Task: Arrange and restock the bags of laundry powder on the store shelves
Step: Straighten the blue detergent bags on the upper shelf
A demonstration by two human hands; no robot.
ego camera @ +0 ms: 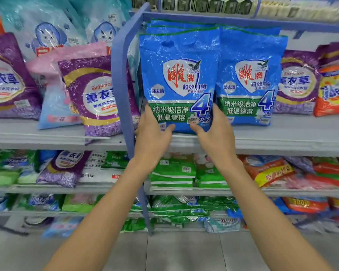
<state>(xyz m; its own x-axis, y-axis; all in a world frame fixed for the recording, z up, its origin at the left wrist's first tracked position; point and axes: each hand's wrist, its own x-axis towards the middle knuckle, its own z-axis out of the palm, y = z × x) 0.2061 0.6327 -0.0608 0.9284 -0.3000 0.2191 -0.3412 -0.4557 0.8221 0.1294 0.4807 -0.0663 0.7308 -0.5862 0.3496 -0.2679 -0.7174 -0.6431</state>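
Head view: front blue bag [176,79] stands upright at the left end of the upper shelf [282,133]. Its long axis is vertical, its base is at the shelf's front lip, and the rear bags [180,24] show above it. Left hand [153,133] grips the lower left corner, thumb across the front, fingers up the side edge. Right hand [215,132] grips the lower right corner the same way. Both holds are low and the bag's bulk rises above them, so I judge it liable to flop forward if I slacken. Neither hand is nearer; they sit level, one on each side. Second blue bag [249,79] touches the held bag's right edge, with the right fingers at that seam. Blue post [123,85] stands just beside the left hand, and a purple bag [98,94] leans beyond it. I judge the step to be squaring this bag into its row.
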